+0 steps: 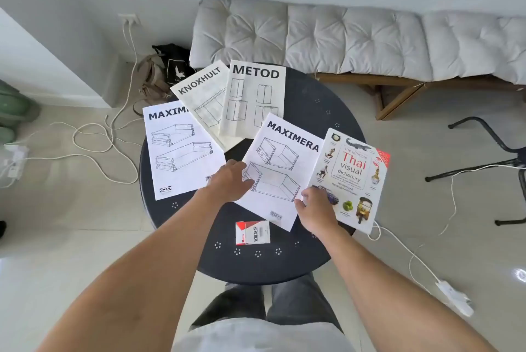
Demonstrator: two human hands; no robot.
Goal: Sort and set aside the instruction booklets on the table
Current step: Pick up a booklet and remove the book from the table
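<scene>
Several white instruction booklets lie fanned on a round dark table [307,101]. A MAXIMERA booklet [182,149] is at the left, a KNOXHULT booklet [203,95] and a METOD booklet [253,98] lie behind it, and a second MAXIMERA booklet [284,169] sits in the middle. My left hand [230,180] rests flat on that middle booklet's left edge. My right hand [316,209] pinches its lower right edge, where it meets a Thai visual dictionary [353,178].
A small red and white VESS card [252,232] lies near the table's front edge. A cushioned bench [355,44] stands behind the table, a black chair frame [489,149] at the right. Cables [94,135] and bags [162,75] lie on the floor at left.
</scene>
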